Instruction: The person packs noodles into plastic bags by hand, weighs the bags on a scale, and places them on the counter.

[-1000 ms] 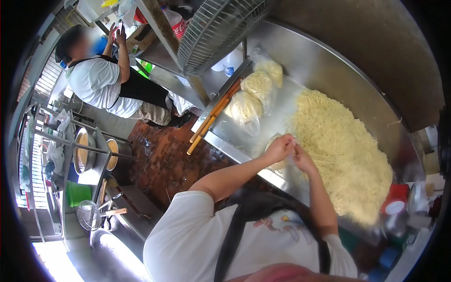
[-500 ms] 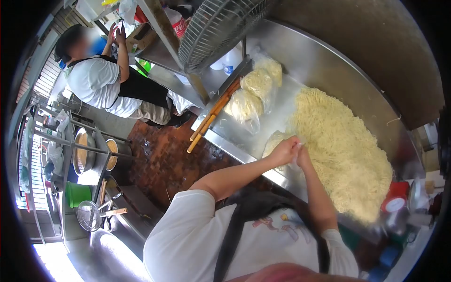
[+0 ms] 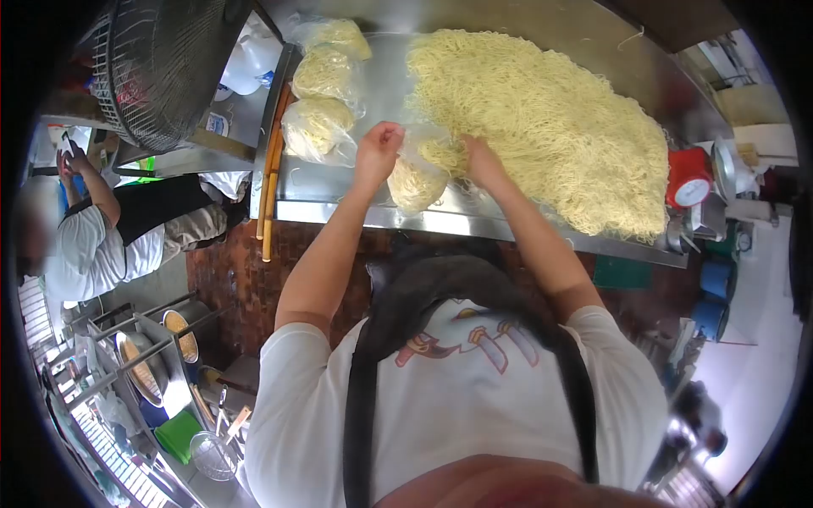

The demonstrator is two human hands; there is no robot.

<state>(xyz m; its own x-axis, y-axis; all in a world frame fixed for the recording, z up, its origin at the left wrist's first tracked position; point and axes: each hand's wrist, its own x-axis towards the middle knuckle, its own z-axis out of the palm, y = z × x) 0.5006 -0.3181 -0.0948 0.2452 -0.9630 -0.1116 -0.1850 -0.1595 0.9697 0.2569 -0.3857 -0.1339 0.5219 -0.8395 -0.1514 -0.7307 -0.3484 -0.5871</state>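
A clear plastic bag filled with pale yellow noodles sits near the front edge of the metal worktop. My left hand is closed at the bag's upper left, pinching its thin plastic. On the bag's other side, my right hand has its fingers curled against a small bunch of noodles by the bag's mouth; its fingertips are partly hidden. A large heap of loose noodles spreads over the worktop to the right. Several filled noodle bags stand in a row at the left.
Two wooden poles lie along the worktop's left end. A large fan stands beyond them. Another person is at the far left, holding a phone. A red scale is at the right end, and shelves with pots are lower left.
My hands were together at the bag's top and are now apart on either side of it. The bag's mouth has opened. My view has swung to the right.
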